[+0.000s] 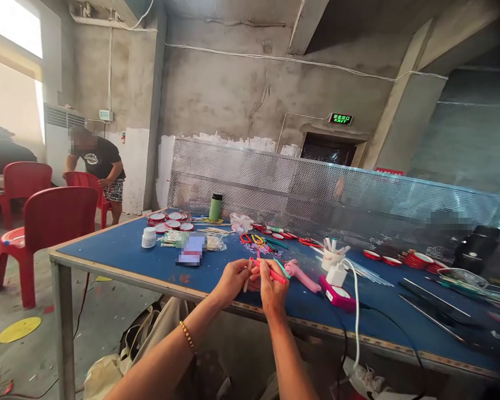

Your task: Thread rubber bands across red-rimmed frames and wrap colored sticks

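Over the table's near edge my two hands meet. My right hand [271,289] is closed around a coral-red pen [279,273], held like a writing tool, its tip toward the left fingers. My left hand [235,279] pinches something small at the pen's tip; fingers hide most of it. Just behind the right hand lie a teal stick-like piece [280,266] and a pink tool with a thick handle [311,284]. Farther back are scissors with orange handles [257,240] among pink and purple scraps.
A phone [192,249], a white bottle [149,238] and a green tumbler [215,208] stand or lie left. Right are a cup of pens [331,256], a magenta box [337,294] with cables, and red-rimmed discs [419,259]. A perforated metal screen [241,172] borders the back. A person bends over a chair.
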A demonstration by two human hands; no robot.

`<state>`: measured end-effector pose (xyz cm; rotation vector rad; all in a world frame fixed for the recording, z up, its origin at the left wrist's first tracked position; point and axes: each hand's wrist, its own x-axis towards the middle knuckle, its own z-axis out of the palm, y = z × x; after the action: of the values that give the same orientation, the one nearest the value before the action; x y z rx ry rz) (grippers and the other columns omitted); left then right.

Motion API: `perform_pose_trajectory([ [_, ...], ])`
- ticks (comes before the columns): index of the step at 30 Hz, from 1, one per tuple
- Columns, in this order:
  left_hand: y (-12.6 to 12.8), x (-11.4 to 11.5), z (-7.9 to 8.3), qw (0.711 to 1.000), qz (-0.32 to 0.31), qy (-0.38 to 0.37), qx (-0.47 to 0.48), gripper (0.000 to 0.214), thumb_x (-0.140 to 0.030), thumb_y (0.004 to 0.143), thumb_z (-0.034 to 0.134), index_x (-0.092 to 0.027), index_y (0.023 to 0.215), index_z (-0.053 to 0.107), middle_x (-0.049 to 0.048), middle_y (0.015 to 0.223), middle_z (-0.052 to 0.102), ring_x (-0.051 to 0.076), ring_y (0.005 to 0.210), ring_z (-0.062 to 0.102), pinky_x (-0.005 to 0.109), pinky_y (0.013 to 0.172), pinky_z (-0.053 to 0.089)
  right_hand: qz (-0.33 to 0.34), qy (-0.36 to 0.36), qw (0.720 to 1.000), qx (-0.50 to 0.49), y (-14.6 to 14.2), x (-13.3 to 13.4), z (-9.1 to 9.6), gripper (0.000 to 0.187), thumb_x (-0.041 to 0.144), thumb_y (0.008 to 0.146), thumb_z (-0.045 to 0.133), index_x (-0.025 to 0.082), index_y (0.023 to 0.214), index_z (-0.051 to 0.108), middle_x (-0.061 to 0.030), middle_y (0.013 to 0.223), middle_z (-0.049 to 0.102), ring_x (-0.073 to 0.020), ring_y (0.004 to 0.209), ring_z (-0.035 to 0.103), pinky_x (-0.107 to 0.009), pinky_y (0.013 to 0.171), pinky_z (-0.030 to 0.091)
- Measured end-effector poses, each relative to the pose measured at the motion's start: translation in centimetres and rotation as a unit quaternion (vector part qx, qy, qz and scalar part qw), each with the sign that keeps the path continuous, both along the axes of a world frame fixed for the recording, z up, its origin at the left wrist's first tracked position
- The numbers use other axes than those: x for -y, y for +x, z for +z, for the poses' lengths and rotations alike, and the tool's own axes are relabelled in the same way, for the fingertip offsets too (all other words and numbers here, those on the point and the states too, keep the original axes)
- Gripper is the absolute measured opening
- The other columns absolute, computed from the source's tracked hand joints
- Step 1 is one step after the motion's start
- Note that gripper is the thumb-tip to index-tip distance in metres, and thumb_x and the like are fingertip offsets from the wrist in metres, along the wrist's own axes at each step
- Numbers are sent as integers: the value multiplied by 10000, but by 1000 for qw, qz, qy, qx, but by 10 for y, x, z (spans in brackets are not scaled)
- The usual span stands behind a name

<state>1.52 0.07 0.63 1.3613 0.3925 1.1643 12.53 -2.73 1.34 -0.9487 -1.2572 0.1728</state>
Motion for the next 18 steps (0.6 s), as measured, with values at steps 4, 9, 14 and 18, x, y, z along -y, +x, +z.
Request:
perform_pose_trajectory([
  [4, 0, 0, 0, 1000, -2, -2, -1, 391, -537, 749, 691, -160, 816, 614, 0, 652, 645, 146, 549, 636, 283, 596, 546, -6, -2, 1000, -3, -1, 2, 1, 260, 412, 917, 556, 199, 819, 668, -9, 687, 718, -168, 552, 671, -297, 602, 565],
  [9, 0, 1, 0, 1000, -1, -4, 0, 430, -572, 749, 686, -156, 837, 618, -3, 644, 643, 137, 537, 624, 275, 597, 541, -9, -4, 1000, -8, -1, 2, 0, 295, 446, 928, 545, 192, 852, 674, -15, 710, 730, -161, 524, 664, -292, 586, 560],
  [14, -1, 1, 0, 1000, 1, -8, 1, 428, -563, 742, 691, -157, 849, 611, -1, 643, 648, 139, 532, 626, 284, 605, 549, -4, -1, 1000, -10, 0, 1, -1, 311, 463, 926, 545, 190, 850, 673, -17, 712, 740, -161, 515, 665, -285, 562, 553],
  [18, 0, 2, 0, 1000, 4, -8, 3, 415, -550, 736, 699, -160, 841, 606, -9, 630, 639, 137, 525, 623, 282, 601, 548, 4, -3, 1000, 0, -1, 2, 0, 314, 466, 927, 539, 193, 848, 672, -22, 718, 740, -165, 529, 673, -281, 558, 554],
])
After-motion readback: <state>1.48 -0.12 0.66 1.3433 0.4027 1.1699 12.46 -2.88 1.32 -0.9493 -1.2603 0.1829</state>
